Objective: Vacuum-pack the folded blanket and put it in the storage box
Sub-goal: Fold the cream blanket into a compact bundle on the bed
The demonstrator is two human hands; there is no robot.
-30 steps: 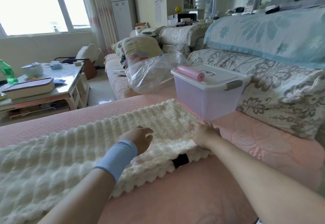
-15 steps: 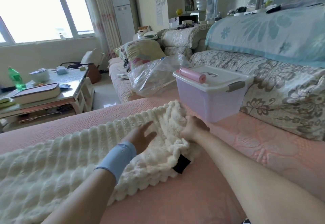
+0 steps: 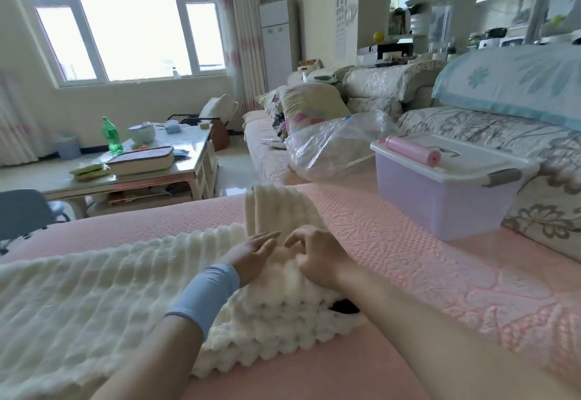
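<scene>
Blanket [image 3: 103, 299]: cream plush, thick, surface in rows of soft rounded bumps w/ ribbed channels between; long strip shape; near edge shows stacked scalloped layers, w/ a small black tag [image 3: 344, 307] peeking out. It lies on the pink quilted cover [image 3: 408, 274], front-left of the storage box [image 3: 446, 198] and apart from it; long axis runs leftward away from the box, slanting toward the camera; the end nearest the box is turned up, a ribbed flap [image 3: 276, 208] standing nearly upright, ribs vertical.

Box: rectangular, translucent lilac plastic body, opaque white lid on, grey latch [image 3: 503, 177] at its end; a smooth pink roll [image 3: 408, 154], cylinder-shaped, lies on the lid. Clear crinkled plastic bag [image 3: 339, 145] sits behind-left of the box, just beside it.

Left hand [image 3: 254, 255], w/ pale blue wristband [image 3: 204, 296]: fingers straight and together, laid against the plush at the flap's base. Right hand [image 3: 320, 261], between left hand and box: fingers curled, tips down on the plush; can't tell if they pinch fabric. Hands near each other, not touching.
</scene>
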